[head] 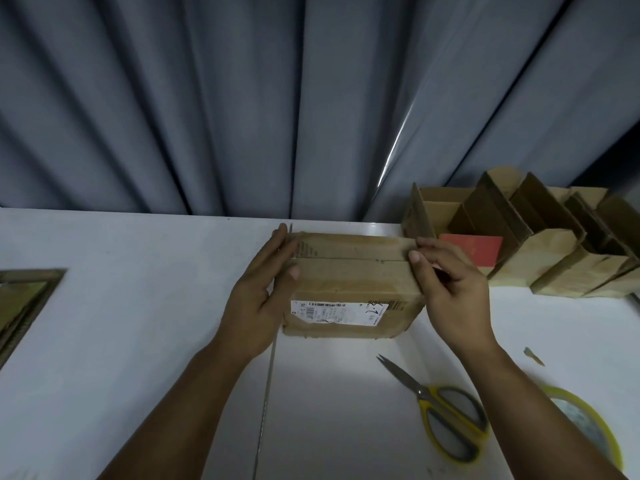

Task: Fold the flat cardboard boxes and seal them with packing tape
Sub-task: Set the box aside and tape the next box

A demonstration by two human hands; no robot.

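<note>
A brown cardboard box [353, 285] with closed top flaps and a white shipping label on its near side stands on the white table [138, 306]. My left hand [263, 299] lies flat against the box's left side, fingers straight, thumb on the top edge. My right hand [450, 289] is at the box's right end, thumb and fingers curled and pressing on the top right corner. A roll of clear packing tape [588, 427] with a yellow core lies at the near right, partly hidden by my right forearm.
Yellow-handled scissors [446, 414] lie shut near the tape. Several folded open boxes [519, 237] stand at the back right, a red item [474, 251] among them. A framed object [20, 306] sits at the left edge. Grey curtains [242, 98] hang behind the table.
</note>
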